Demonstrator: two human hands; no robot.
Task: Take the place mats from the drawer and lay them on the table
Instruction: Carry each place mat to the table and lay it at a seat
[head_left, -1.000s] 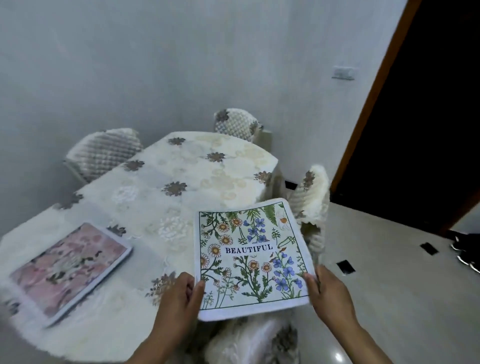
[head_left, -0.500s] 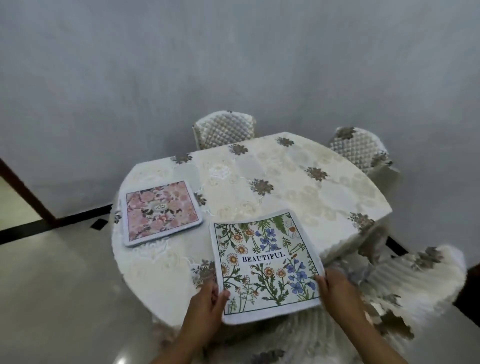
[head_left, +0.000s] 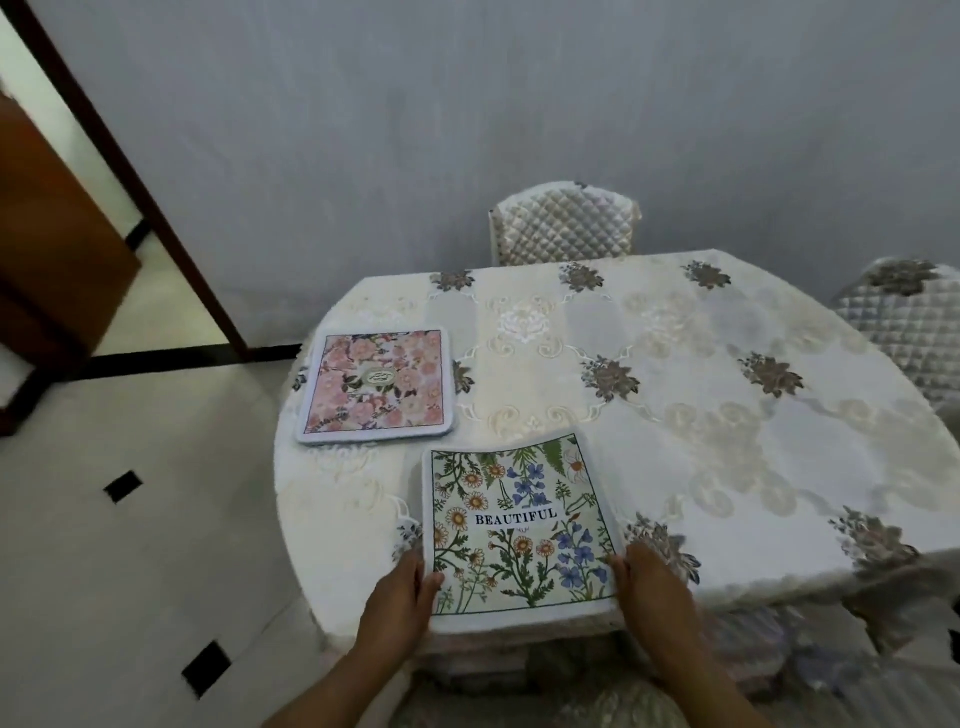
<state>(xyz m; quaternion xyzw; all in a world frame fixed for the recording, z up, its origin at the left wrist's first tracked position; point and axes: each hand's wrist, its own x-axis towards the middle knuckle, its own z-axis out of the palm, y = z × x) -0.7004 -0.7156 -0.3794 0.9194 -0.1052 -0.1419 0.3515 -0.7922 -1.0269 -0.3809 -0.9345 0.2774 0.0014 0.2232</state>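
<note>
Left thumb (head_left: 432, 581) is lying on the printed face of the square green-bordered wildflower place mat lettered BEAUTIFUL (head_left: 519, 525), at its 7 o'clock corner; the other fingers are going under the edge, so the left hand (head_left: 397, 603) is pinching the mat. Right hand (head_left: 657, 587) is doing likewise at the 5 o'clock corner: fingertips are curling over the white border, with the rest hidden beneath, clamped on cloth as far as can be seen.

The mat's far half is lying over the cream embroidered tablecloth of the oval table (head_left: 701, 374); its near edge is overhanging the table rim at 6 o'clock, and the far edge is curling up slightly at 12 o'clock. Whether the middle is touching the cloth cannot be told.

A square pink rose-print place mat with a grey border (head_left: 376, 385) is lying flat at 10 o'clock of the held mat, near but apart.

Risks, as judged:
- Releasing now: the overhanging near edge is likely tipping the mat off toward the covered chair seat (head_left: 613, 696) below.
- Pushing forward flat: the mat is likely dragging and bunching the loose tablecloth.
- Uneven hands: the mat is skewing out of line with its pink neighbour.
</note>
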